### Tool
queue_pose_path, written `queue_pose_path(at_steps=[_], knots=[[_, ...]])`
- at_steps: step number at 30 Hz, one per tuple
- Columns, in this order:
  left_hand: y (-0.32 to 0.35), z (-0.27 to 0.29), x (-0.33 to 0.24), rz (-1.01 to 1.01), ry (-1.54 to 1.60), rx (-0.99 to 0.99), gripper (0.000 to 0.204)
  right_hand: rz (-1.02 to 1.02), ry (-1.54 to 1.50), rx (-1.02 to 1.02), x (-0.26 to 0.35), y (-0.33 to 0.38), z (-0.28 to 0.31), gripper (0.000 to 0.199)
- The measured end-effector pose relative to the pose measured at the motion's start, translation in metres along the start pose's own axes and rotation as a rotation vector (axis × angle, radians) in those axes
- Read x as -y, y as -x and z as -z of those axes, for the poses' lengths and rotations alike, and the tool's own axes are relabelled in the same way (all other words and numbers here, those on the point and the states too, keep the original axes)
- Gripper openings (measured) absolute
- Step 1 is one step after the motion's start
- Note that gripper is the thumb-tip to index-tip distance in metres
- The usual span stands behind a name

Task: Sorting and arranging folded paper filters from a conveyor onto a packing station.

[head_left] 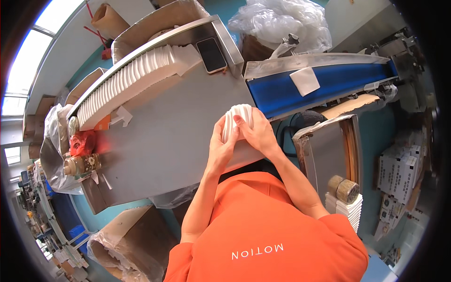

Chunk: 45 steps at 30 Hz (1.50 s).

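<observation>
Both hands hold a small stack of white folded paper pieces (238, 114) on edge at the near side of the grey metal table (174, 127). My left hand (222, 142) grips the stack's left side with the thumb up along it. My right hand (256, 132) presses the stack's right side and top. A long row of the same white pieces (131, 73) lies along the table's far edge. Another single white piece (304, 80) rides on the blue conveyor belt (324, 84) to the right.
A phone (211, 55) lies at the table's far corner. A bottle (82, 164) and red bag (82, 141) sit at the left end. Cardboard boxes with plastic liners (127, 239) stand below. A tape roll (345, 189) rests on stacked white sheets at right.
</observation>
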<state>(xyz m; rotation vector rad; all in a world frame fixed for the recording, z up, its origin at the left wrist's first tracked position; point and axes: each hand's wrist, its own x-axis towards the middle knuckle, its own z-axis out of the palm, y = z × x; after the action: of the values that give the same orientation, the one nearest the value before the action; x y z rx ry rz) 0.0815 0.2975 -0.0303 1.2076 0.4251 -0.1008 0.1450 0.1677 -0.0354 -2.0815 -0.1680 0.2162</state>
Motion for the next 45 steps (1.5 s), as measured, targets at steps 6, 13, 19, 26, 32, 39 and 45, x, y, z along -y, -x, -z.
queue_pose_path(at_steps=[6, 13, 19, 26, 32, 39, 45], knots=[[0.0, -0.009, 0.017, -0.13, -0.132, -0.039, 0.07, -0.594, -0.988, 0.204, -0.02, 0.0, 0.007, 0.047], [-0.004, -0.013, 0.016, -0.072, -0.231, -0.06, 0.078, -0.284, -0.551, 0.221, -0.017, -0.003, 0.025, 0.048], [-0.007, -0.02, 0.021, -0.143, -0.171, -0.122, 0.078, -0.432, -0.789, 0.184, -0.035, -0.004, 0.01, 0.041], [-0.008, -0.015, 0.017, -0.087, -0.202, -0.054, 0.082, -0.583, -0.87, -0.062, -0.049, -0.012, 0.029, 0.034], [-0.006, -0.022, 0.02, -0.105, -0.175, -0.033, 0.078, -0.274, -0.455, 0.147, -0.015, -0.007, -0.003, 0.056], [-0.012, -0.019, 0.022, -0.162, -0.15, -0.082, 0.081, -0.659, -0.832, 0.268, -0.058, -0.003, 0.008, 0.044], [-0.022, -0.005, 0.016, -0.214, -0.457, -0.183, 0.044, -0.465, -0.756, -0.155, -0.064, -0.02, 0.026, 0.044]])
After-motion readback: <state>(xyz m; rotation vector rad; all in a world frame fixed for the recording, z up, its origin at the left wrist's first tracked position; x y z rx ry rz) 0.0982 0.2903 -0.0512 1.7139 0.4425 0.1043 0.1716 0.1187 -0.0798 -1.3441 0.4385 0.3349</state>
